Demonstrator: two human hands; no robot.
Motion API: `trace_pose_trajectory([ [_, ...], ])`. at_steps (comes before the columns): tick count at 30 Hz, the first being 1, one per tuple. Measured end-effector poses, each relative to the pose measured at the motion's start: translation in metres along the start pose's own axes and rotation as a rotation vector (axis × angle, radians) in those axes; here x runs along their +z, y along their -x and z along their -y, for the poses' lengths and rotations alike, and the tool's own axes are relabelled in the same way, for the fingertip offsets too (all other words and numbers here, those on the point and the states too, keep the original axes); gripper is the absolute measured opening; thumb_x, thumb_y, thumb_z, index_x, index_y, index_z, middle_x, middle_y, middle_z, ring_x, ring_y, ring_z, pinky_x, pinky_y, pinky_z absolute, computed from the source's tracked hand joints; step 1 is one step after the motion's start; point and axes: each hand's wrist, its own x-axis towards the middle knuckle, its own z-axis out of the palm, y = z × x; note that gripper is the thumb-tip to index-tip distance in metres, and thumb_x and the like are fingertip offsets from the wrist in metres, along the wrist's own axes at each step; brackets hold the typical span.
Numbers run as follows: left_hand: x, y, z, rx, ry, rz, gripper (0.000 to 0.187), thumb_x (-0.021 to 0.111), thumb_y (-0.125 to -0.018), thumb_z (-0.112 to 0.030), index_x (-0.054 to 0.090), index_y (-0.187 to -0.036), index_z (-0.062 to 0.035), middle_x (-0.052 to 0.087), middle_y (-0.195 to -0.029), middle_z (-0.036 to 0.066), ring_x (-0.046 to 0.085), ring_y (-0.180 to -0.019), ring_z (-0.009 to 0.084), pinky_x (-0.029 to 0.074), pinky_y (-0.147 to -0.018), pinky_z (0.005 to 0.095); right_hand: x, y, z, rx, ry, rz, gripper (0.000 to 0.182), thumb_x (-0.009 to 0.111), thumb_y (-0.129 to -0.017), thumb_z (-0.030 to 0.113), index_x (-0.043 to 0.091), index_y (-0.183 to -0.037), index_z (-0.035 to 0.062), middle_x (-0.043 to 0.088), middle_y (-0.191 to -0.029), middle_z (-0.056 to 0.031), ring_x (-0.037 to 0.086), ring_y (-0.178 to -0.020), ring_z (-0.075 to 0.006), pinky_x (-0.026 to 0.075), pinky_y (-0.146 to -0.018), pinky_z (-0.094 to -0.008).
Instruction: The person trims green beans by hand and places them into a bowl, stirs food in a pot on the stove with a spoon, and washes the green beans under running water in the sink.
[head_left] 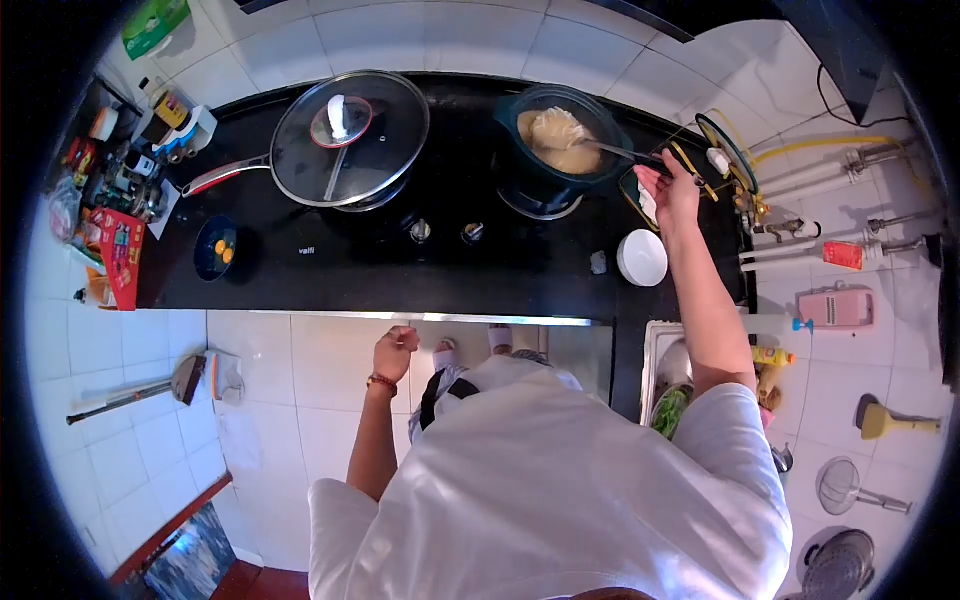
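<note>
My right hand (672, 195) is at the right of the dark pot (512, 165), its fingers around the dark handle end of a ladle (625, 153). The ladle's head is hidden in the pale, cloudy food (572, 158), where a whitish mass rises above the surface. Just below that hand stands a white bowl (642, 258). My left hand (397, 352) hangs in front of the counter edge, fingers curled in and apparently holding nothing, with a bracelet at the wrist.
A frying pan with a glass lid (385, 165) sits on the left burner. A dark bowl (208, 262) holds egg yolks. Bottles (170, 108) crowd the left corner. A glass lid (735, 150) leans at the right, beside pipes. Greens (670, 412) lie in the sink (650, 345).
</note>
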Motion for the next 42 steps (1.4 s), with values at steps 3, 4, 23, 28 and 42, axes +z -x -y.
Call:
trace_pose_trajectory([
  [3, -0.002, -0.003, -0.004, 0.000, -0.040, 0.026, 0.020, 0.052, -0.083, -0.002, 0.062, -0.101, -0.0007, 0.069, -0.086, 0.007, 0.066, -0.074, 0.0145, 0.051, -0.068, 0.0263, -0.001, 0.019, 0.020, -0.014, 0.073, 0.011, 0.029, 0.062, -0.089, 0.018, 0.055, -0.100, -0.0079, 0.064, -0.081, -0.0235, 0.068, -0.070, -0.0273, 0.058, -0.061, -0.0298],
  [4, -0.003, -0.005, -0.002, 0.005, -0.060, 0.041, 0.020, 0.052, -0.086, -0.004, 0.061, -0.104, -0.0017, 0.068, -0.088, 0.006, 0.066, -0.075, 0.0136, 0.050, -0.066, 0.0252, -0.001, 0.022, 0.025, -0.042, 0.132, 0.036, 0.029, 0.062, -0.089, 0.018, 0.055, -0.100, -0.0077, 0.064, -0.080, -0.0229, 0.068, -0.069, -0.0265, 0.058, -0.060, -0.0293],
  [23, 0.003, 0.007, 0.005, -0.030, 0.092, -0.032, 0.019, 0.050, -0.083, 0.002, 0.061, -0.098, 0.0013, 0.067, -0.083, 0.007, 0.063, -0.070, 0.0128, 0.051, -0.069, 0.0248, 0.027, 0.062, 0.041, -1.227, 1.743, 1.042, 0.039, 0.068, -0.071, 0.002, 0.056, -0.108, -0.0003, 0.055, -0.094, -0.0129, 0.059, -0.092, -0.0311, 0.051, -0.077, -0.0390],
  [28, 0.006, 0.007, 0.012, -0.028, 0.101, -0.035, 0.023, 0.046, -0.081, 0.005, 0.061, -0.098, 0.0009, 0.067, -0.082, 0.006, 0.062, -0.069, 0.0123, 0.051, -0.070, 0.0241, 0.022, 0.052, 0.027, -1.322, 1.753, 1.129, 0.049, 0.073, -0.065, 0.005, 0.055, -0.110, 0.0002, 0.055, -0.097, -0.0120, 0.059, -0.092, -0.0292, 0.050, -0.078, -0.0371],
  [42, 0.010, 0.002, -0.002, -0.033, 0.052, -0.054, 0.021, 0.051, -0.081, 0.004, 0.063, -0.098, -0.0008, 0.068, -0.083, 0.007, 0.065, -0.071, 0.0143, 0.052, -0.070, 0.0251, 0.038, 0.010, -0.002, -1.405, 1.622, 1.032, 0.039, 0.065, -0.078, 0.011, 0.055, -0.115, 0.0026, 0.055, -0.096, -0.0102, 0.058, -0.092, -0.0278, 0.051, -0.077, -0.0360],
])
